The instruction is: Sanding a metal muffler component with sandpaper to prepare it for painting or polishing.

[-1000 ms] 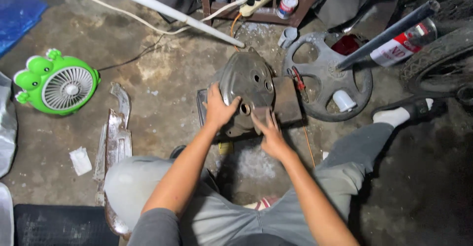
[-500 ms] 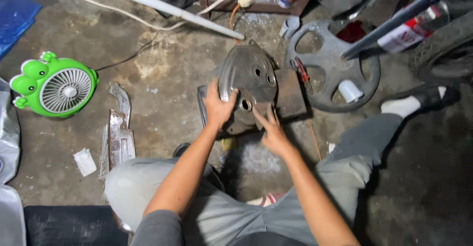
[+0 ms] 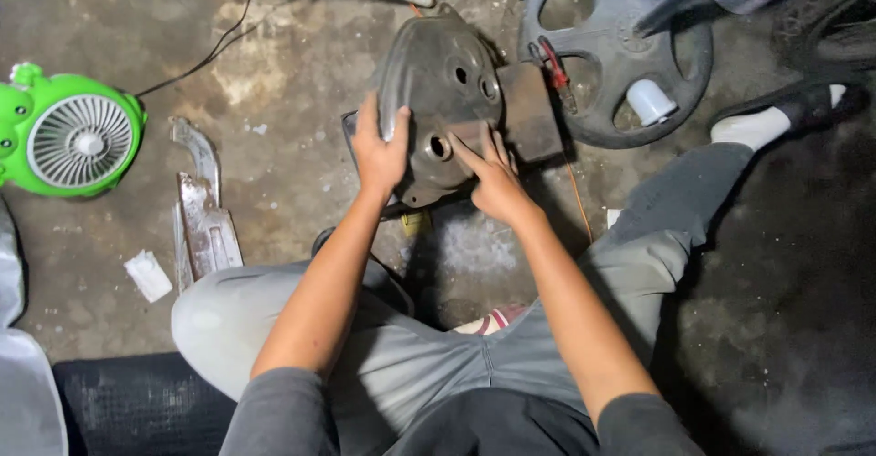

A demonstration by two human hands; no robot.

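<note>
A dark, dirty metal engine cover point(image 3: 438, 82) with several round holes lies on a block on the concrete floor in front of my knees. My left hand point(image 3: 379, 150) grips its left edge, fingers curled over the rim. Flat on the cover's lower middle rests my right hand point(image 3: 493, 173), fingers spread beside a round hole. A rusty brown block point(image 3: 529, 109) sits against the cover's right side.
A green fan point(image 3: 68, 136) stands at the far left, its cable running back. A bent metal strip point(image 3: 201, 209) and a white scrap point(image 3: 148, 275) lie left of my knee. A dark spoked wheel point(image 3: 620, 54) with a white cap lies behind right, near my socked foot point(image 3: 757, 127).
The view has shifted closer and lower onto the cover. My left hand has moved slightly down its left edge; my right hand stays pressed on its lower middle.
</note>
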